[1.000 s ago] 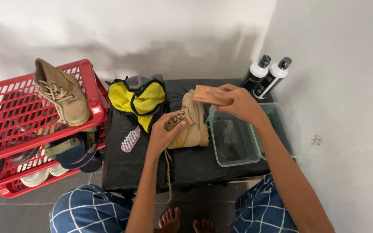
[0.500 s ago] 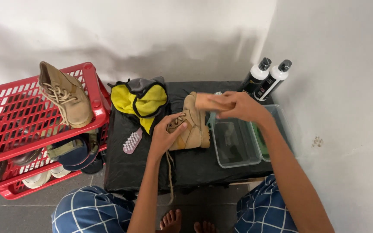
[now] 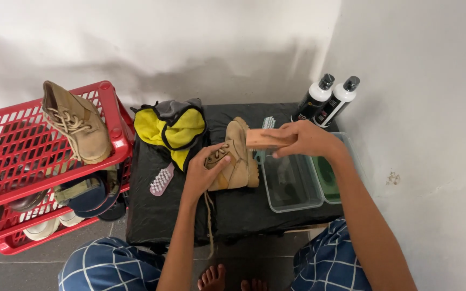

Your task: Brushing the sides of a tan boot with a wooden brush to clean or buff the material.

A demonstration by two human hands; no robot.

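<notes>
Partly hidden — brush bristles, boot laces

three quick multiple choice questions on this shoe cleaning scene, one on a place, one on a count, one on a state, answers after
1. Where is the second tan boot?
A. on the red rack
B. in the clear tub
C. on the floor

2. How many bottles stand by the wall?
A. one
B. two
C. four

3. What does the right hand do?
A. hangs empty
B. grips a wooden brush
C. holds a bottle

Answers:
1 A: second tan boot sits atop the red rack.
2 B: two bottles side by side.
3 B: right hand closed on the wooden brush.
</notes>
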